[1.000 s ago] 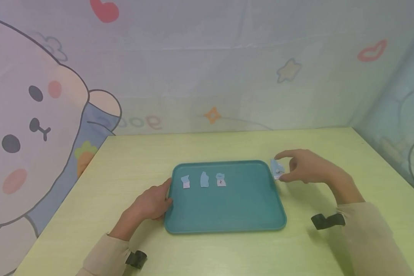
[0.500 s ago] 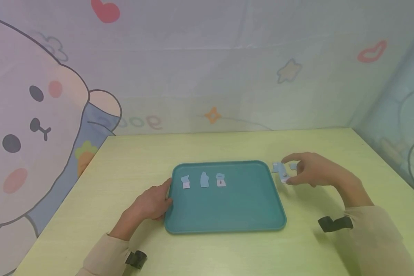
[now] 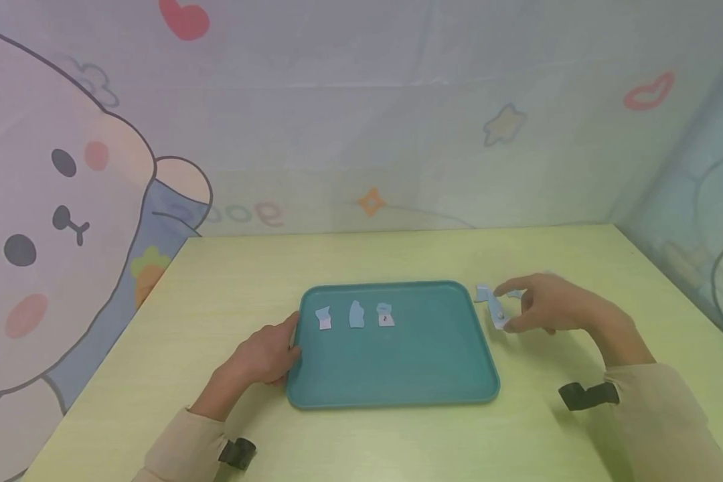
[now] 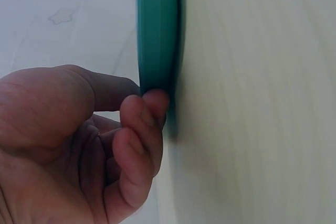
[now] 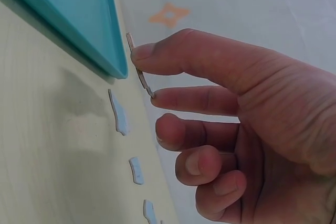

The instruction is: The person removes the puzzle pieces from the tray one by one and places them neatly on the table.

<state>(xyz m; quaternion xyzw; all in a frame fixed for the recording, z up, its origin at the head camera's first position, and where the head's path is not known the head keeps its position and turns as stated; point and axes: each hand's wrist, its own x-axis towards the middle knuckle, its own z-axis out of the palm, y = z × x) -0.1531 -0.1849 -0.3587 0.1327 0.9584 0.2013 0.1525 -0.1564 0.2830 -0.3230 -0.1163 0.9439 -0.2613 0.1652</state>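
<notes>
Pinches a thin blue-and-white piece (image 3: 495, 310) between thumb and fingertip of the right hand (image 3: 551, 302), seemingly above the table (image 3: 397, 442), just beside the right rim of the green tray (image 3: 397, 375). Grips that tray's left rim with the left hand (image 3: 265, 351). Judging by the thin edge, seems light and fairly stiff, perhaps slippery on the flat face and easily bent at narrow tips; best taken by opposite edges. Farther out, see three pieces (image 3: 357, 314) spaced in a row on the tray, loose pieces (image 5: 136, 170) on the table, and a printed cloth (image 3: 428, 134) behind.
</notes>
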